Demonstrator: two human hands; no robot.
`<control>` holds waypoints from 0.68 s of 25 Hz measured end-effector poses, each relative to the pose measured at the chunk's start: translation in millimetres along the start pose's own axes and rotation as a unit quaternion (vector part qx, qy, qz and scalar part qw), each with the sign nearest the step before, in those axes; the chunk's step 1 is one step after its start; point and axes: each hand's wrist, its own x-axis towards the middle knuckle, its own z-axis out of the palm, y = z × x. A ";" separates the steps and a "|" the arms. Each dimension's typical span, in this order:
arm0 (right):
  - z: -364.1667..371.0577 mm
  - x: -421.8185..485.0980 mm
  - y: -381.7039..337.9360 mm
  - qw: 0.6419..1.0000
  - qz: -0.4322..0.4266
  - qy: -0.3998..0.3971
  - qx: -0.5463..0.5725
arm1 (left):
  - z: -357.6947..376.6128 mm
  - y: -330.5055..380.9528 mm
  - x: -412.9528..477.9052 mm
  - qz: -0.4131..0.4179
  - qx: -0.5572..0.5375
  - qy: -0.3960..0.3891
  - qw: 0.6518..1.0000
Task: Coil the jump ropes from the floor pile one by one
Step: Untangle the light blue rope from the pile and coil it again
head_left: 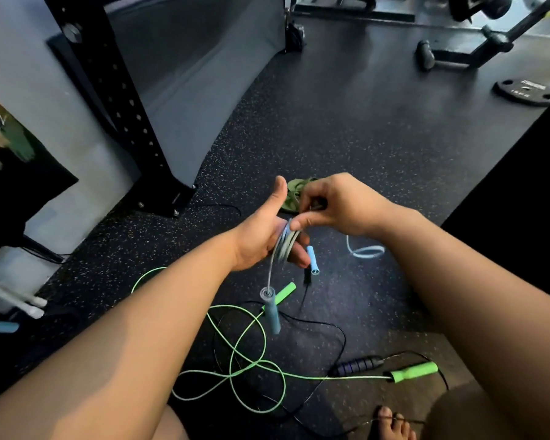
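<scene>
My left hand (261,239) has several turns of the light blue jump rope (285,244) wrapped around its fingers, thumb raised. My right hand (334,204) pinches the rope just above that coil. One blue handle (272,312) dangles below on a short length of rope; the other blue handle (312,260) sticks out beside my left fingers. A loose blue loop (365,250) trails to the right. On the floor lie a tangled green rope (245,369) with green handles (415,372) and a thin black rope (340,341) with a dark handle (359,366).
A black rack post (124,106) stands bolted to the floor at left. A weight plate (525,92) and bench legs (458,54) sit at the far right. A green sandal (294,195) lies behind my hands. My bare foot (391,423) touches the black rope.
</scene>
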 end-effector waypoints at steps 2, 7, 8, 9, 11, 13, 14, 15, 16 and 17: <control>4.6 -3.7 7.8 0.997 0.015 0.025 0.070 | 2.3 0.9 -2.0 -0.007 -0.029 -0.070 0.997; 42.8 -10.4 22.2 0.966 0.096 0.098 0.218 | -0.5 6.8 -10.7 0.074 -0.208 -0.081 0.972; 50.9 -12.0 25.5 0.957 0.121 0.094 0.248 | -4.2 9.5 -12.1 0.096 -0.262 -0.059 0.958; 56.9 -13.4 27.7 0.950 0.145 0.087 0.261 | -9.3 11.3 -13.0 0.123 -0.319 -0.035 0.939; 64.9 -15.5 29.4 0.945 0.179 0.057 0.268 | -19.3 13.8 -14.1 0.175 -0.412 0.013 0.894; 68.4 -15.2 23.9 0.931 0.200 0.021 0.306 | -27.0 14.1 -13.7 0.206 -0.440 0.061 0.872; 68.7 -14.2 18.7 0.916 0.209 0.010 0.343 | -29.3 14.0 -13.4 0.216 -0.443 0.078 0.867; 68.6 -13.1 13.0 0.896 0.221 0.006 0.386 | -30.6 14.2 -13.0 0.224 -0.444 0.092 0.863; 68.5 -12.4 8.7 0.877 0.229 0.002 0.422 | -31.9 14.1 -12.1 0.231 -0.449 0.102 0.857; 68.6 -11.6 5.3 0.867 0.232 -0.009 0.440 | -33.5 14.4 -10.9 0.237 -0.453 0.110 0.853</control>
